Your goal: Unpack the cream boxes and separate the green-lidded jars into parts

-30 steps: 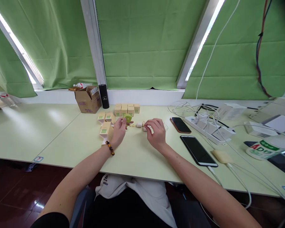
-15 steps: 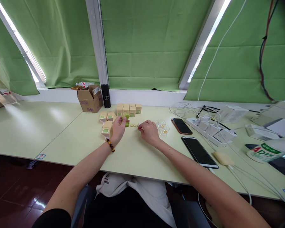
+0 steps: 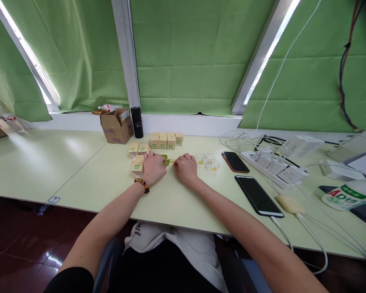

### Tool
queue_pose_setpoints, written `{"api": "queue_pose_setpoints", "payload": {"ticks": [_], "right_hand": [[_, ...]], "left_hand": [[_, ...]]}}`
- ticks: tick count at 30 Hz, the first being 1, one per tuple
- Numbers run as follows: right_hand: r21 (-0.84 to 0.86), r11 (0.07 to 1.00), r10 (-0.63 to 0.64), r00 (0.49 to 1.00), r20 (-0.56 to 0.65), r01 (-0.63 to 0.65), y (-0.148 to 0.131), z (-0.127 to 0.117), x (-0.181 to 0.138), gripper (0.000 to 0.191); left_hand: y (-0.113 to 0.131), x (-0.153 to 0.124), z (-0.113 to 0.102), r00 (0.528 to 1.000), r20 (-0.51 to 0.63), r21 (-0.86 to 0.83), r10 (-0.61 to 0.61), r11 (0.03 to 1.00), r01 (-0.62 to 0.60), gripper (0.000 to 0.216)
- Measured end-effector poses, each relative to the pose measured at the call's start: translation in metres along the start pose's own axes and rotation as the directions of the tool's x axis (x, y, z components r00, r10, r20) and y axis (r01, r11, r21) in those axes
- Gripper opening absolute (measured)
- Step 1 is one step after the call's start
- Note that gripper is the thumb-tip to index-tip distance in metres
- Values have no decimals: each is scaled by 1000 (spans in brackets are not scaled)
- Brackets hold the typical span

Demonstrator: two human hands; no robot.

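Note:
My left hand (image 3: 153, 167) rests low on the pale green table (image 3: 88, 171), fingers curled around a small green case (image 3: 165, 160) that shows only at its edge. My right hand (image 3: 185, 167) lies just right of it, fingers bent and pinched near the case; what they hold is too small to make out. Several small beige boxes (image 3: 166, 141) with green labels stand behind and left of my left hand. Three small clear cups (image 3: 208, 162) with yellow bits sit right of my right hand.
An open cardboard box (image 3: 117, 127) and a black cylinder (image 3: 137, 122) stand by the window sill. Two phones (image 3: 258, 194) lie to the right, beside a white power strip (image 3: 274, 166) with tangled white cables. Green blinds cover the windows.
Both hands have come down and drawn together at the table surface. The green case, held up in my left hand before, now sits low between the hands. The clear cups are uncovered.

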State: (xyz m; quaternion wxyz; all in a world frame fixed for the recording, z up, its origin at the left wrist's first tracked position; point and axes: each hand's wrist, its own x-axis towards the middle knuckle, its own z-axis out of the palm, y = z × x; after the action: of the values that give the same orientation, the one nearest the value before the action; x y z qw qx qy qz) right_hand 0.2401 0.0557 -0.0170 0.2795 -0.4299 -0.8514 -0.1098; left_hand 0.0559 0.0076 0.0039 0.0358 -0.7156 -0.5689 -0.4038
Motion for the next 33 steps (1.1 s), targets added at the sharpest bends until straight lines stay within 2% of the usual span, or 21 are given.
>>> {"api": "queue_pose_setpoints", "payload": {"ticks": [6,17,23,26,29,33], "right_hand": [[-4,1000,-4,1000,-11,4,0,5,0,23],[-6,1000,-15,999,-40,15,4,6,-3,20],[-25,1000,-20,999,-29,19,2,6,-1,22],[-45,999,-13,1000,-14,13,2,7,0,23],[-61,998,-2,1000,10,2,2,6,0,24],[-62,998,7,1000,17,-5,2,7,0,25]], "left_hand": [[-1,-3,2,996,83,90,13,996,-20,19],[-2,-4,2,991,129,178,-25,984,2,24],[-3,-4,2,996,49,185,80,979,-88,17],[5,-3,-4,990,143,286,1,957,-43,10],[15,-2,-11,958,256,382,-126,924,20,11],[22,0,-15,941,299,439,-160,898,13,15]]}}
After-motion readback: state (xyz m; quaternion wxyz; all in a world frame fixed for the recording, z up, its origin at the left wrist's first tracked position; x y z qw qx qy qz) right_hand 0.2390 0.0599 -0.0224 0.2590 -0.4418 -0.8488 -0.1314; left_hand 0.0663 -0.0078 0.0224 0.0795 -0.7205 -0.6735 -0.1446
